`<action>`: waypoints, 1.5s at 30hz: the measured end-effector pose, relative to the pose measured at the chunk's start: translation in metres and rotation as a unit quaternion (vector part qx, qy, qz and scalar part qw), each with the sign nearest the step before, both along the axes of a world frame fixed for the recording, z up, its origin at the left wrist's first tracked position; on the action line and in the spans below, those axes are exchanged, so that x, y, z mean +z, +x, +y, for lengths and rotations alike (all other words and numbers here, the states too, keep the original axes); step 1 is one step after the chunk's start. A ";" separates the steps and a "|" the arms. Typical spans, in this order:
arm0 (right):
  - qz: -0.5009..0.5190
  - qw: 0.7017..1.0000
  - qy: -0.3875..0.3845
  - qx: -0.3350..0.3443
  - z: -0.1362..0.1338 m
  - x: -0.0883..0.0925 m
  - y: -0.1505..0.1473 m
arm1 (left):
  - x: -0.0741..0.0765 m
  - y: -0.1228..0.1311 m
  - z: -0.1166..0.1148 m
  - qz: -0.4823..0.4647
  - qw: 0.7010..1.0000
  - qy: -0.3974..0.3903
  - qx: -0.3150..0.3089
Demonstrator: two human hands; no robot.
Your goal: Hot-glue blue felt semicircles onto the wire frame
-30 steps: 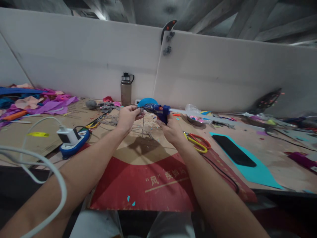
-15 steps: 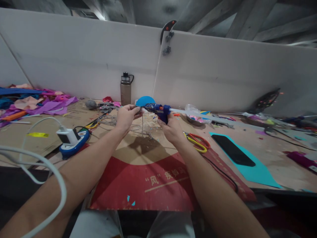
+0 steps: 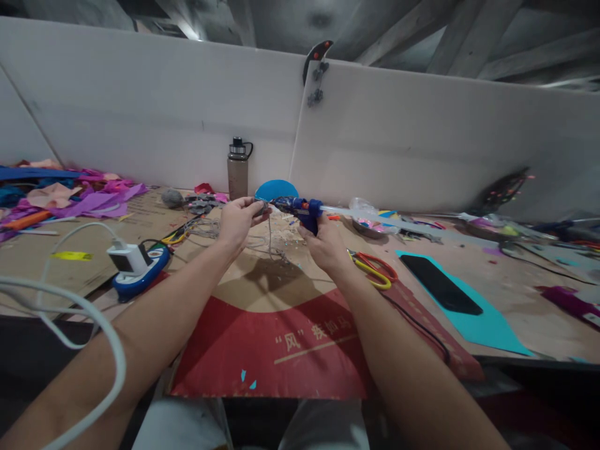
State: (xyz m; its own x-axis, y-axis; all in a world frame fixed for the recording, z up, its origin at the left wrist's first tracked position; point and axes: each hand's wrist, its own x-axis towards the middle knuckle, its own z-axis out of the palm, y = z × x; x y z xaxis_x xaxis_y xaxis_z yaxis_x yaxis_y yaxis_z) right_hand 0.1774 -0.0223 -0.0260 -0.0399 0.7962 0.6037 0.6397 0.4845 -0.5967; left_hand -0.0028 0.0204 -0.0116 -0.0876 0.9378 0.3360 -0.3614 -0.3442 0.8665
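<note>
My right hand (image 3: 323, 240) is wrapped round the handle of a blue glue gun (image 3: 307, 209), with a long clear glue stick (image 3: 375, 215) running out of its back to the right. The nozzle points left at the fingertips of my left hand (image 3: 239, 219). Those fingers pinch a small piece too small to make out, from which a thin grey cord (image 3: 270, 240) seems to hang. Just behind the nozzle shows a blue round piece (image 3: 276, 189); whether my left hand touches it I cannot tell.
Below my hands lies a red and tan cardboard sheet (image 3: 272, 356). Yellow and red-handled scissors (image 3: 375, 272) and a black phone (image 3: 440, 284) are at right. A power strip (image 3: 140, 275) with a white cable stands left. Behind are a bottle (image 3: 238, 169) and coloured scraps (image 3: 89, 200).
The blue round piece now shows a little wider and higher behind the nozzle. Both hands and the glue gun are in nearly the same place.
</note>
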 end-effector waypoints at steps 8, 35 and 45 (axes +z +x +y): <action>0.020 1.000 0.018 0.014 -0.002 0.002 -0.001 | -0.001 0.000 0.000 0.006 1.000 -0.019 0.010; 0.129 0.967 -0.215 -0.052 0.024 -0.018 0.004 | 0.002 0.001 -0.003 0.005 0.999 -0.033 -0.026; -0.143 0.955 -0.085 -0.246 0.023 -0.020 0.023 | 0.003 0.009 -0.013 0.131 0.987 0.050 0.079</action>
